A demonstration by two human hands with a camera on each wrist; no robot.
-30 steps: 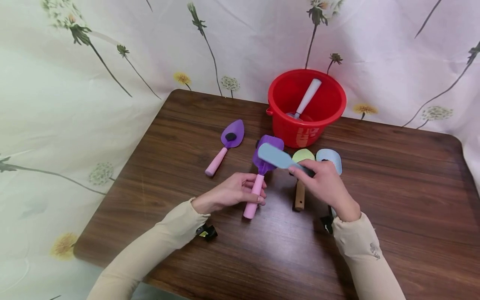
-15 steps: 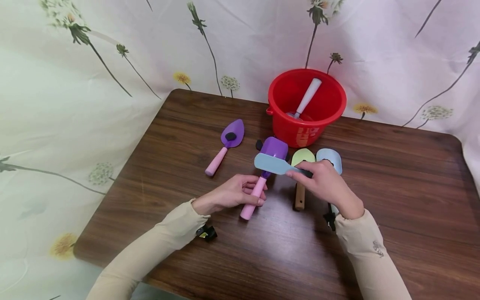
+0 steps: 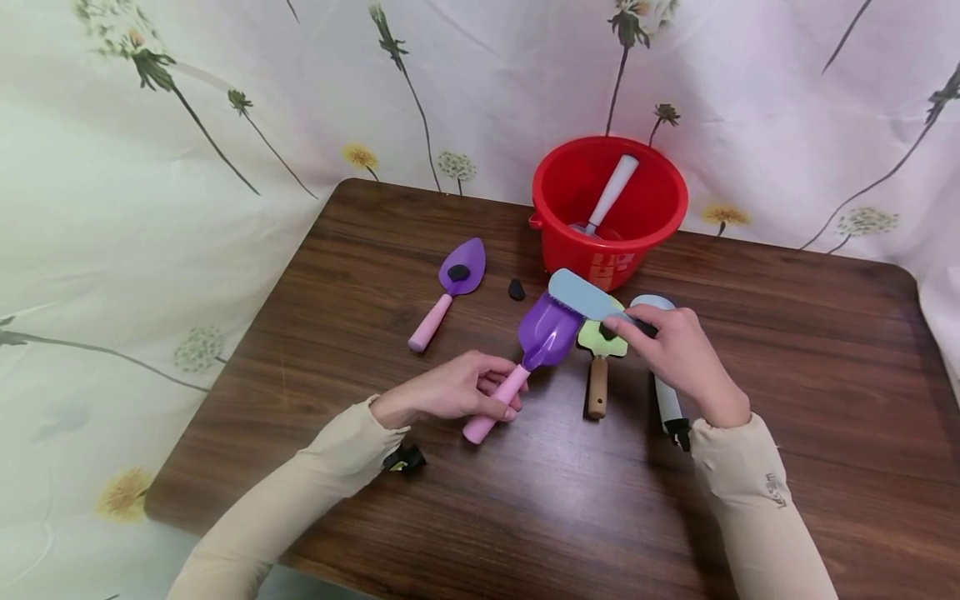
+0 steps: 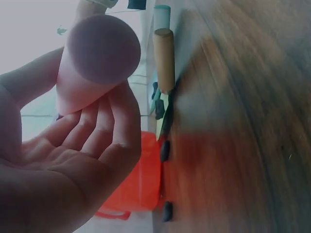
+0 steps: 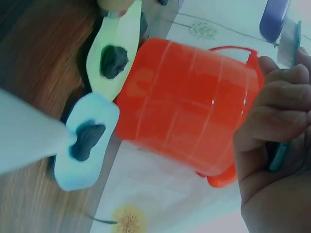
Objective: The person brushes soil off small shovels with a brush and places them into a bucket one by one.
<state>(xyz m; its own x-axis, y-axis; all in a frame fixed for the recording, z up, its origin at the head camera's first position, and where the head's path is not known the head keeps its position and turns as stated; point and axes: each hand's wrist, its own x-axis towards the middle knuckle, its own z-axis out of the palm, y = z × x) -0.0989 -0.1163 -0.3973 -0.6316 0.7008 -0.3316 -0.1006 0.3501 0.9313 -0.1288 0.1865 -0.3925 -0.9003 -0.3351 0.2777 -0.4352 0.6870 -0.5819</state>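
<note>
My left hand (image 3: 468, 387) grips the pink handle of a shovel with a purple blade (image 3: 551, 331); its handle end (image 4: 104, 51) faces the left wrist camera. Between thumb and fingers, my right hand (image 3: 686, 354) holds a light-blue brush (image 3: 581, 296) by its dark handle. In the right wrist view, bristles (image 5: 286, 43) point at the shovel's purple blade (image 5: 273, 22). The brush overlaps the blade's far edge in the head view. A black stone (image 3: 516, 289) lies on the table left of the blade.
A red bucket (image 3: 592, 262) stands at the back, a tool with a pale handle (image 3: 613, 192) in it. A purple trowel (image 3: 471, 250) bearing a black stone lies left. Right lie a green trowel (image 3: 592, 340) and a light-blue shovel (image 5: 68, 170), each bearing a black lump.
The shovel's blade has swung right and its handle end left. The brush dipped toward me over the blade, then moved right and away to its far edge. The black stone left of the blade is uncovered.
</note>
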